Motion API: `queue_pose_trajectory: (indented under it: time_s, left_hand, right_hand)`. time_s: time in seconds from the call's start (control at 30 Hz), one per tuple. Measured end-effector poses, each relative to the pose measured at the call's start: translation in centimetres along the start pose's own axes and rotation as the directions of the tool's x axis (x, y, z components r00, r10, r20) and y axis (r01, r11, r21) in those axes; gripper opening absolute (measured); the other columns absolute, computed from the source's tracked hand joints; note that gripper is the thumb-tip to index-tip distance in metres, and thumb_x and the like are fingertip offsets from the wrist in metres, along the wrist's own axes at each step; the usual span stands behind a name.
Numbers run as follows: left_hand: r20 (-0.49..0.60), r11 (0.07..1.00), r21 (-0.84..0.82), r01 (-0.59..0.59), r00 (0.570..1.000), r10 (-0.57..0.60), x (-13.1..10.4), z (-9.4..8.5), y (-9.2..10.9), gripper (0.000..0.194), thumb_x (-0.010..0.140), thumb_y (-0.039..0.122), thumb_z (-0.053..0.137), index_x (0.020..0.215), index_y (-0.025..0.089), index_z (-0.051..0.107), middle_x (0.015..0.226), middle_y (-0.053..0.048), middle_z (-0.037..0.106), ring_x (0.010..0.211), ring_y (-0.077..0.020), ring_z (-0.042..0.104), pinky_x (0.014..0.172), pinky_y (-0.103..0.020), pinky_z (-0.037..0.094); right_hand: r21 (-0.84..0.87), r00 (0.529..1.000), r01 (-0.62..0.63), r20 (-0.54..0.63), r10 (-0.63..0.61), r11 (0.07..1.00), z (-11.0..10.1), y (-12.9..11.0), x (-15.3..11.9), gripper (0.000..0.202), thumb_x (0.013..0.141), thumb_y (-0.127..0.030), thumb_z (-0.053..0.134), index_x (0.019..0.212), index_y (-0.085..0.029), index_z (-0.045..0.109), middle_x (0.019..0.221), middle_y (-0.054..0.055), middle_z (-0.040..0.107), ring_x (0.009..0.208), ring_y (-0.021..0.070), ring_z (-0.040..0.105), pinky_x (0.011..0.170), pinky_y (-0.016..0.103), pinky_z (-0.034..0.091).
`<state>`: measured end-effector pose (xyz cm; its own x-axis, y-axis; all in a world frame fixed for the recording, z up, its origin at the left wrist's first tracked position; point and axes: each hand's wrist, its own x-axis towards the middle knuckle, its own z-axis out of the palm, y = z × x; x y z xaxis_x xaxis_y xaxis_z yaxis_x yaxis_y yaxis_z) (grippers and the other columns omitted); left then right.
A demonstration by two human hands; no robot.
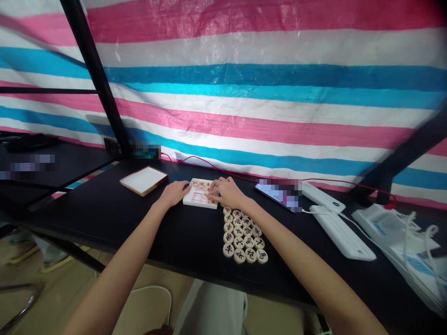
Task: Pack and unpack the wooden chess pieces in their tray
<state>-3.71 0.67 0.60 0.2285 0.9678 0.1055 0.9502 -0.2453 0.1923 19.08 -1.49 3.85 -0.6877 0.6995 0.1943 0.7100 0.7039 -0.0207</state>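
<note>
Striped pink/wht/blue plastic sheeting (244, 107) hangs behind blk counter (195, 232), w/ dk slanted post (91, 60) at L & tan floor (146, 304) below.

Passable between the forearms (136, 253), over the bare counter (190, 244) left of the disc rows (238, 231); blocked left of the white box (199, 204) by the left hand (173, 193) and shallow lid (144, 179), rightward by phone (275, 195), white devices (344, 232) and power strip (405, 253), behind by red cable (191, 156) and striped sheet (244, 111).

Wht box (196, 203) lies flat, rnd pcs (201, 184) inside.
</note>
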Motion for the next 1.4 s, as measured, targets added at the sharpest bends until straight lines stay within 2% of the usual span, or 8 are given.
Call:
queue_pose_trajectory:
  time_s: [0.2, 0.53, 0.77, 0.87, 0.97, 1.03, 1.27, 1.4]
  left_hand:
    - [0.007, 1.000, -0.004, 0.007, 1.000, -0.007, 0.1, 0.0, 0.0, 0.047, 0.088, 0.047, 0.028, 0.117, 0.022, 0.055, 0.112, -0.008, 0.063, 0.100, -0.0239, 0.058, 0.079, -0.030, 0.044]
    - [-0.009, 1.000, 0.005, -0.014, 1.000, 0.014, 0.2, 0.3, -0.3, 0.048, 0.088, 0.048, 0.026, 0.117, 0.022, 0.055, 0.108, -0.008, 0.064, 0.096, -0.0247, 0.059, 0.076, -0.031, 0.045]
    - [-0.007, 1.000, 0.014, -0.010, 1.000, 0.010, 0.2, 0.3, -0.3, 0.048, 0.088, 0.049, 0.026, 0.117, 0.023, 0.055, 0.109, -0.008, 0.064, 0.098, -0.0243, 0.059, 0.077, -0.030, 0.045]
    - [-0.007, 1.000, 0.018, -0.019, 1.000, 0.019, 0.2, 0.2, -0.3, 0.048, 0.088, 0.048, 0.026, 0.116, 0.023, 0.055, 0.107, -0.009, 0.064, 0.096, -0.0250, 0.059, 0.076, -0.031, 0.045]
    - [-0.006, 1.000, 0.017, -0.017, 1.000, 0.017, 0.1, 0.1, -0.3, 0.048, 0.088, 0.047, 0.026, 0.116, 0.022, 0.055, 0.107, -0.009, 0.064, 0.097, -0.0257, 0.059, 0.076, -0.032, 0.045]
    - [-0.006, 1.000, 0.017, -0.013, 1.000, 0.013, 0.1, 0.1, -0.2, 0.048, 0.088, 0.047, 0.025, 0.117, 0.022, 0.055, 0.107, -0.009, 0.064, 0.097, -0.0258, 0.059, 0.076, -0.032, 0.045]
    - [-0.010, 1.000, 0.006, -0.018, 1.000, 0.018, 0.1, 0.3, -0.3, 0.049, 0.088, 0.048, 0.026, 0.117, 0.023, 0.055, 0.109, -0.008, 0.064, 0.098, -0.0253, 0.059, 0.076, -0.032, 0.045]
    - [-0.017, 1.000, 0.006, -0.023, 1.000, 0.023, 0.0, 0.2, -0.2, 0.048, 0.088, 0.047, 0.026, 0.116, 0.022, 0.056, 0.109, -0.008, 0.064, 0.098, -0.0254, 0.059, 0.076, -0.032, 0.045]
  right_hand:
    - [0.001, 1.000, -0.005, -0.020, 0.005, 1.000, 0.2, 0.0, -0.1, 0.031, 0.089, -0.042, 0.044, 0.089, -0.025, 0.070, 0.104, 0.003, 0.060, 0.092, 0.0171, 0.044, 0.072, 0.032, 0.021]
    - [0.038, 1.000, -0.018, 0.017, 0.017, 0.999, 0.2, 0.1, -0.2, 0.027, 0.088, -0.039, 0.046, 0.100, -0.029, 0.068, 0.105, 0.005, 0.059, 0.093, 0.0187, 0.044, 0.075, 0.033, 0.022]
    - [0.025, 0.994, -0.087, -0.068, 0.089, 0.996, -2.1, 1.3, -1.4, 0.019, 0.084, -0.030, 0.052, 0.093, -0.027, 0.068, 0.104, 0.003, 0.061, 0.094, 0.0189, 0.048, 0.075, 0.032, 0.024]
    - [0.068, 0.985, -0.152, 0.094, 0.146, 0.986, -3.2, 2.7, -2.7, 0.015, 0.077, -0.029, 0.060, 0.090, -0.028, 0.068, 0.100, 0.000, 0.062, 0.091, 0.0179, 0.052, 0.073, 0.029, 0.028]
    - [0.128, 0.941, -0.183, 0.310, 0.136, 0.975, -3.3, 3.7, -4.0, 0.022, 0.071, -0.028, 0.065, 0.093, -0.028, 0.067, 0.095, -0.002, 0.063, 0.081, 0.0152, 0.056, 0.066, 0.025, 0.032]
    - [0.143, 0.930, -0.184, 0.346, 0.125, 0.972, -2.9, 3.9, -4.6, 0.024, 0.069, -0.027, 0.065, 0.093, -0.026, 0.067, 0.094, -0.001, 0.063, 0.078, 0.0144, 0.056, 0.063, 0.024, 0.033]
    - [0.163, 0.974, -0.098, 0.216, 0.062, 0.982, -1.6, 3.8, -5.0, 0.032, 0.070, -0.036, 0.065, 0.101, -0.027, 0.063, 0.097, 0.001, 0.061, 0.086, 0.0164, 0.056, 0.070, 0.026, 0.035]
    - [0.157, 0.981, -0.075, 0.190, 0.044, 0.985, -1.5, 4.1, -4.9, 0.024, 0.073, -0.040, 0.063, 0.091, -0.024, 0.065, 0.093, 0.001, 0.061, 0.084, 0.0164, 0.056, 0.071, 0.026, 0.036]
